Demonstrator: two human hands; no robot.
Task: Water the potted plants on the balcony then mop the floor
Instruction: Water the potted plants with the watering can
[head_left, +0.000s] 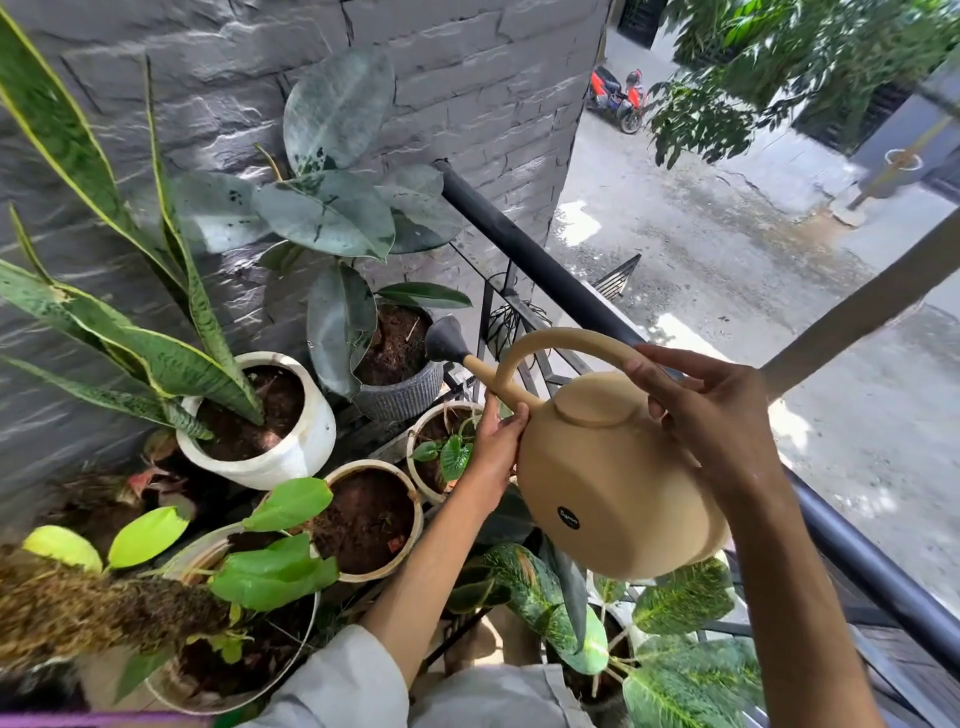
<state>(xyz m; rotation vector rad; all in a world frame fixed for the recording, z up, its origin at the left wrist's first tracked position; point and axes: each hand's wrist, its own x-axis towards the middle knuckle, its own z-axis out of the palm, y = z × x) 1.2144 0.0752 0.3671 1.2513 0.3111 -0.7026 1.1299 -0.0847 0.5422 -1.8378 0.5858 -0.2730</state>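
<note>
**Watering under way, mopping not yet begun**

Nearest the camera, two grey sleeves lead out to the hands, which are apart on one beige watering can (613, 467). The right hand (711, 415) curls round the rear of the arched handle; the left hand (496, 441) lies with straight fingers against the can's front wall, steadying it. The can hangs in the air above a speckled-leaf plant (670, 644) and tips forward, its dark rose (447, 340) reaching towards the grey ribbed pot (397, 397) with the rubber plant by the wall.

I judge the watering to be mid-course: no stream shows at the rose, and whether the dark soil in the pots is wet I cannot tell. No mop is in view, so the floor part looks wholly ahead.

Counted near to far: one large pot of bright green leaves (234, 623) at lower left, two cream-rimmed pots in the middle, one white pot (291, 452) with the snake plant, and the grey ribbed pot. That makes five clear pots; the speckled plant's own pot is mostly hidden. Beyond the black railing (545, 270) lies a street with one scooter (618, 98).
</note>
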